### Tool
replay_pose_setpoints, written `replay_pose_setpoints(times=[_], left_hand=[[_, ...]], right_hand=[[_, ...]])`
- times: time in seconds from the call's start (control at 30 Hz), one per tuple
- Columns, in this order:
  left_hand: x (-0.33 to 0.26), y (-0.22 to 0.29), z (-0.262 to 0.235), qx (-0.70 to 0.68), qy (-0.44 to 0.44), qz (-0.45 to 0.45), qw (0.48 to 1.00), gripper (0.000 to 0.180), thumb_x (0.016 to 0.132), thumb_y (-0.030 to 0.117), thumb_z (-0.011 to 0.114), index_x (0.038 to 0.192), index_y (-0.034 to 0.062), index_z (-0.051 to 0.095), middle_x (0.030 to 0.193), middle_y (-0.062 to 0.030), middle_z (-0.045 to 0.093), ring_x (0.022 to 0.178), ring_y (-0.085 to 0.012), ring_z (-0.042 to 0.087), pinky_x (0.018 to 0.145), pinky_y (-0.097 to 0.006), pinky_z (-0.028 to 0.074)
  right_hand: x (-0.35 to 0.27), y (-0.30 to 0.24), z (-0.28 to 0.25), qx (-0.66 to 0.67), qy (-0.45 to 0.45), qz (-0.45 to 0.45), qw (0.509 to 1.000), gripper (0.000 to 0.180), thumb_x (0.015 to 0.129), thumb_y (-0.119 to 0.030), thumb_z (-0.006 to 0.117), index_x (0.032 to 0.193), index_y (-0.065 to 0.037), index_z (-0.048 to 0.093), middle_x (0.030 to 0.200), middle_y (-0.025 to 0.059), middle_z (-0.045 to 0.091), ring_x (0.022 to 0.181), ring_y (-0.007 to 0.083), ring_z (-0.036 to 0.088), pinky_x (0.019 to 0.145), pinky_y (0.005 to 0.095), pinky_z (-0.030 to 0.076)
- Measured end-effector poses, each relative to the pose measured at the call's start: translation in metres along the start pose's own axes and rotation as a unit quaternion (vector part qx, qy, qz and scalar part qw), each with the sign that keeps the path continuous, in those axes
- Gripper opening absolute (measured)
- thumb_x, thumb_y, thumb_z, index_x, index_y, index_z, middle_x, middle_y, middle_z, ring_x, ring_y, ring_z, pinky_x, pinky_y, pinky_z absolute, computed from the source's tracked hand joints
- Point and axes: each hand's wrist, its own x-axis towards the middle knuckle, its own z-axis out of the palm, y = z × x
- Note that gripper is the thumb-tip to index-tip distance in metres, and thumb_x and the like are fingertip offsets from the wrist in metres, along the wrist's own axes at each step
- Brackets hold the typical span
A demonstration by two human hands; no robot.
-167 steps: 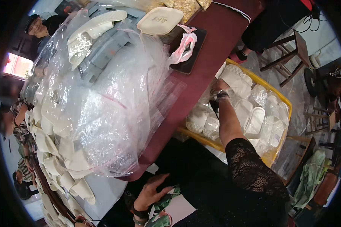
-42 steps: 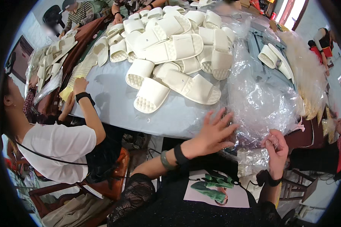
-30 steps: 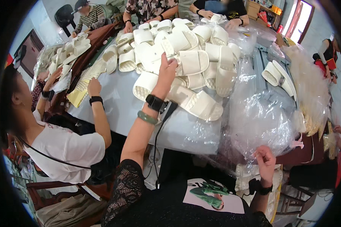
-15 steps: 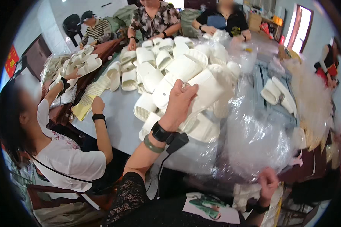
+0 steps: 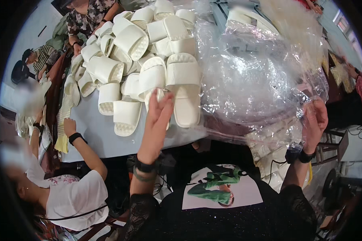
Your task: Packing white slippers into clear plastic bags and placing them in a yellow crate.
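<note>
A pair of white slide slippers lies at the front of the heap, side by side with the heels toward me. My left hand (image 5: 157, 120) is closed on the heel end of the left slipper (image 5: 152, 82), its fingers partly covering it. Just to the right rests the other slipper (image 5: 187, 106), its sole plain to see. Off to the right, my right hand (image 5: 315, 118) pinches the edge of a clear plastic bag (image 5: 245, 84), which spreads crumpled across the table's right side.
A heap of white slippers (image 5: 130, 42) covers much of the grey table (image 5: 94, 136). Another slipper (image 5: 249, 18) lies beyond the plastic. At the left sits a co-worker in a white top (image 5: 78, 197); a person in a patterned shirt (image 5: 90, 18) stands across the table.
My view has swung right and down. The left hand has lowered the slippers from above the heap onto its front. My right hand has risen to the plastic bag's edge and taken hold.
</note>
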Motion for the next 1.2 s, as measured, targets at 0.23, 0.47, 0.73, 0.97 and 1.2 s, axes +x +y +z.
replay_pose_setpoints(times=[0.23, 0.47, 0.73, 0.97, 1.2], left_hand=[[-0.055, 0.013, 0.062, 0.616, -0.028, 0.41, 0.672, 0.086, 0.057, 0.04, 0.084, 0.134, 0.0284, 0.049, 0.145, -0.0175, 0.033, 0.139, -0.0359, 0.02, 0.11, -0.052, 0.009], [-0.032, -0.015, 0.043, 0.608, 0.107, 0.494, 0.612, 0.07, 0.06, 0.022, 0.081, 0.126, 0.0308, 0.058, 0.142, -0.015, 0.039, 0.131, -0.0335, 0.036, 0.104, -0.047, 0.022], [-0.043, 0.056, -0.054, 0.554, 0.248, 0.519, 0.601, 0.044, 0.071, -0.01, 0.055, 0.112, 0.0025, 0.063, 0.113, -0.0121, 0.064, 0.107, -0.0313, 0.059, 0.085, -0.04, 0.044], [-0.063, 0.082, -0.12, 0.545, 0.43, 0.479, 0.536, 0.055, 0.073, -0.016, 0.045, 0.125, -0.0016, 0.054, 0.12, -0.0173, 0.061, 0.109, -0.0323, 0.058, 0.094, -0.035, 0.044], [-0.033, 0.027, -0.109, 0.685, 0.285, 0.313, 0.593, 0.053, 0.082, 0.0, 0.055, 0.133, -0.0038, 0.041, 0.13, -0.0261, 0.048, 0.12, -0.0457, 0.044, 0.092, -0.049, 0.042]], right_hand=[[-0.003, -0.008, 0.048, -0.03, -0.082, 0.008, 0.996, 0.007, 0.085, 0.002, 0.062, 0.091, 0.0, 0.058, 0.094, 0.0047, 0.055, 0.077, 0.0114, 0.055, 0.067, 0.0244, 0.043], [-0.001, -0.024, 0.121, 0.062, -0.211, -0.045, 0.975, 0.01, 0.079, 0.005, 0.061, 0.076, 0.0, 0.053, 0.082, 0.0069, 0.051, 0.073, 0.0193, 0.057, 0.065, 0.03, 0.047], [-0.007, -0.025, 0.234, 0.129, -0.28, 0.063, 0.949, 0.019, 0.09, 0.001, 0.05, 0.107, 0.001, 0.058, 0.099, 0.0132, 0.061, 0.087, 0.0237, 0.063, 0.076, 0.0324, 0.051], [-0.028, 0.04, 0.256, -0.229, -0.512, -0.002, 0.828, 0.058, 0.097, -0.041, 0.046, 0.122, 0.012, 0.046, 0.126, 0.0255, 0.048, 0.118, 0.0338, 0.049, 0.092, 0.0375, 0.044], [-0.05, 0.132, 0.331, -0.557, -0.315, -0.178, 0.748, 0.051, 0.091, -0.037, 0.054, 0.116, 0.008, 0.056, 0.126, 0.0299, 0.047, 0.124, 0.045, 0.036, 0.104, 0.048, 0.029]])
